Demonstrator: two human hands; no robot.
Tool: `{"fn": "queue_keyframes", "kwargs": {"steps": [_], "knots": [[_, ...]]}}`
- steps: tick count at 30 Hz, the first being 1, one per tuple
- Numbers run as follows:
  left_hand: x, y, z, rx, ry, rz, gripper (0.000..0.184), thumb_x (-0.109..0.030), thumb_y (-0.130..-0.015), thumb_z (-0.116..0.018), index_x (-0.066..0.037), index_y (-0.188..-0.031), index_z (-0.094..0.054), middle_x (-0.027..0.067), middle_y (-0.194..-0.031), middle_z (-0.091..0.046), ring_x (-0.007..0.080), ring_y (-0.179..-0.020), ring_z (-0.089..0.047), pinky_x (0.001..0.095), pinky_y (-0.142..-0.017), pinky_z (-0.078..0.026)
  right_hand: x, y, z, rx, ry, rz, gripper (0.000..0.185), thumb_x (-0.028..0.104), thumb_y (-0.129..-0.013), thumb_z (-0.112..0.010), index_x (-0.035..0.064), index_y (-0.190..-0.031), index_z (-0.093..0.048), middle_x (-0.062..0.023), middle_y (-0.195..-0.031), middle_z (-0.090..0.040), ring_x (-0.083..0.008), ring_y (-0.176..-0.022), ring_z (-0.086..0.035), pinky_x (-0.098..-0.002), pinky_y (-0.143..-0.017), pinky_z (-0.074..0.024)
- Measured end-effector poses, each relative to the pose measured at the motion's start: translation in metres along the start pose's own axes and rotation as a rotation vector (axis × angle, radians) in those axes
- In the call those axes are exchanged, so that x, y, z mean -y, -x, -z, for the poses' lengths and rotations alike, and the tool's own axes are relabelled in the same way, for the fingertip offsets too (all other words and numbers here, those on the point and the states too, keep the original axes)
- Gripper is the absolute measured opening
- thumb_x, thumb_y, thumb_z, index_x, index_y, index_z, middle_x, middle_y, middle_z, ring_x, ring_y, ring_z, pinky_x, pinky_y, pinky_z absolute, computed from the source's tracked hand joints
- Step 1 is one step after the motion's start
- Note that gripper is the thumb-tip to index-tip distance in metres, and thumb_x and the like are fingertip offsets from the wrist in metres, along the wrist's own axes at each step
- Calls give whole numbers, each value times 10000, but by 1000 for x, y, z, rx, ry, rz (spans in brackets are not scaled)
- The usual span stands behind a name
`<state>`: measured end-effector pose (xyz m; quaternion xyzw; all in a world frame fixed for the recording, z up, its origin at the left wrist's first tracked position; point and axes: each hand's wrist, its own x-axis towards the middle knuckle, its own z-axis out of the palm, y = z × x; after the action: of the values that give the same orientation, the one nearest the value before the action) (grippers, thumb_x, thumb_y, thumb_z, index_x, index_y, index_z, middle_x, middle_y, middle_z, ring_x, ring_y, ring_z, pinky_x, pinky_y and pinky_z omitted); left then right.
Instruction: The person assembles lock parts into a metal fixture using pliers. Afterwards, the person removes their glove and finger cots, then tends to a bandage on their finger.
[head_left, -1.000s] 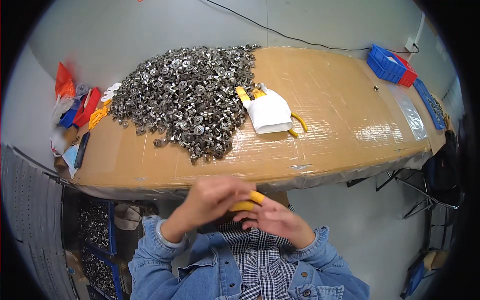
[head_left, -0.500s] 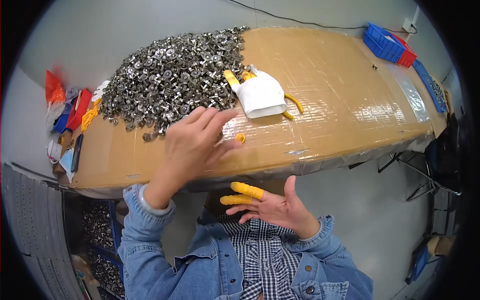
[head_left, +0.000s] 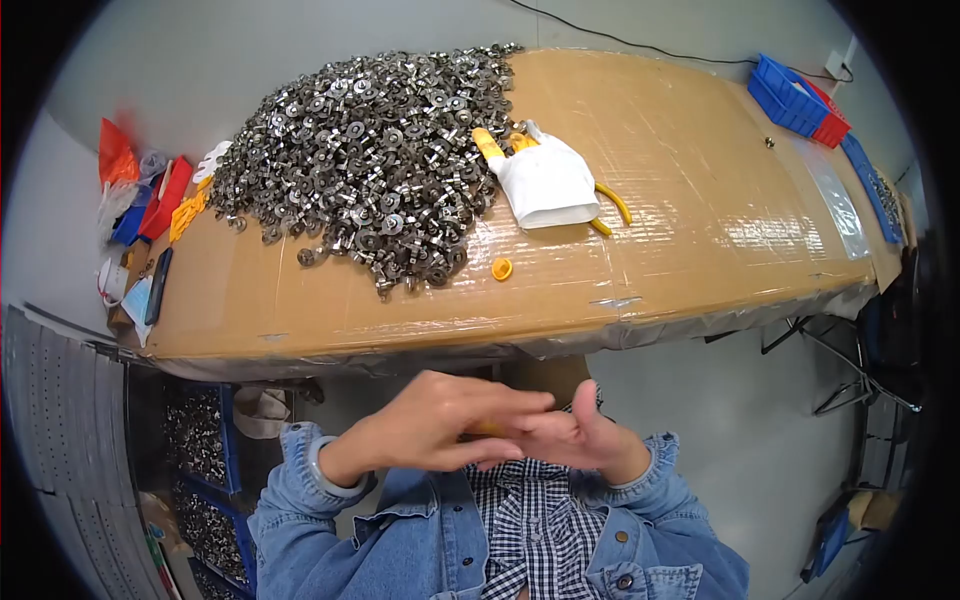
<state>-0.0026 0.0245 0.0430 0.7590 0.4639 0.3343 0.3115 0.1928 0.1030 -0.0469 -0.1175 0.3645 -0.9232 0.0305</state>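
Note:
My left hand [head_left: 430,420] lies across the fingers of my right hand [head_left: 565,440] in front of my chest. Its fingers and thumb close around the right fingers, where a bit of a yellow finger cot [head_left: 487,429] shows between the hands. The rest of the covered fingers is hidden. My right palm is turned up, with the thumb raised and the fingers stretched out. A rolled yellow finger cot [head_left: 502,268] rests on the table. Behind it lies a white glove [head_left: 547,185] with yellow fingertips, partly over a tool with yellow handles [head_left: 615,203].
A large heap of small metal parts [head_left: 350,150] covers the table's left side. Blue bin [head_left: 785,95] and red bin [head_left: 830,128] stand at the far right. A dark flat object [head_left: 158,287] lies at the left. Blue crates [head_left: 232,440] of metal parts sit below.
My left hand has come down from above the table onto my right fingers, covering the yellow cots there. The view has shifted slightly.

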Motion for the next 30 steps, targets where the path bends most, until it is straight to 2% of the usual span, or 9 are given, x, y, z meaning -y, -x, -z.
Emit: {"fn": "queue_keyframes", "kwargs": {"steps": [6, 11, 12, 15, 16, 19, 25, 28, 30], "knots": [[6, 4, 12, -85, 134, 144, 246, -51, -847, -686, -50, -1093, -697, 102, -935, -718, 201, -767, -702, 301, -670, -546, 22, 3, -18, -93, 17, 87, 1166, 877, -759, -66, -5, -1521, -117, -175, -1568, -177, -331, -1429, -239, -482, -1114, -237], [12, 0, 21, -385, 68, 177, 192, 47, -810, -673, -13, -988, -713, 85, -883, -719, 165, -776, -699, 276, -673, -546, 35, 7, -17, -134, 58, 225, 1137, 864, -789, -122, 4, -1527, -34, -229, -1559, -182, -376, -1419, -259, -486, -1105, -247], [12, -9, 28, -434, -322, 150, 190, 16, -802, -684, -18, -989, -693, 75, -821, -690, 181, -748, -683, 286, -649, -541, 39, 8, -14, -196, 31, 275, 1105, 854, -802, -151, 42, -1534, 8, -252, -1541, -218, -387, -1399, -297, -492, -1086, -290], [22, -35, 30, -408, -822, -41, 151, -38, -798, -694, -32, -942, -651, 62, -786, -636, 196, -736, -646, 305, -623, -528, 35, 2, -6, -358, -75, 319, 1060, 854, -805, -188, 123, -1544, 23, -299, -1524, -212, -454, -1373, -306, -569, -1062, -308], [30, -37, 29, -277, -964, -15, 176, -140, -802, -660, -51, -942, -600, 39, -812, -569, 156, -783, -600, 294, -595, -512, 32, 0, -3, -372, -72, 353, 1026, 836, -822, -185, 142, -1544, 38, -304, -1508, -245, -446, -1342, -359, -548, -1032, -355], [30, -46, 29, -196, -1153, -44, 153, -180, -809, -645, -59, -883, -585, 24, -786, -532, 152, -759, -575, 273, -578, -499, 30, 5, 0, -385, -32, 380, 993, 811, -845, -184, 141, -1544, 37, -306, -1487, -289, -426, -1305, -417, -521, -1000, -396], [31, -40, 30, -305, -1058, 50, 213, -192, -781, -717, -80, -946, -641, 22, -793, -567, 182, -743, -584, 307, -595, -486, 32, 5, 4, -425, -23, 345, 1025, 828, -820, -189, 133, -1545, 16, -266, -1472, -346, -357, -1270, -475, -422, -955, -441], [26, -34, 32, -400, -978, 127, 306, -223, -764, -746, -74, -1016, -659, 49, -854, -611, 209, -804, -616, 327, -637, -499, 32, 5, 0, -441, -43, 362, 995, 828, -824, -141, 169, -1545, 49, -299, -1448, -357, -391, -1218, -511, -460, -921, -458], [6, -38, 29, -356, -857, -87, 404, -242, -755, -757, -69, -1102, -645, 71, -921, -635, 214, -845, -624, 320, -670, -508, 34, 6, -6, -466, 132, 332, 1032, 851, -793, -121, 169, -1539, 86, -288, -1445, -366, -380, -1205, -524, -461, -924, -457]]}}
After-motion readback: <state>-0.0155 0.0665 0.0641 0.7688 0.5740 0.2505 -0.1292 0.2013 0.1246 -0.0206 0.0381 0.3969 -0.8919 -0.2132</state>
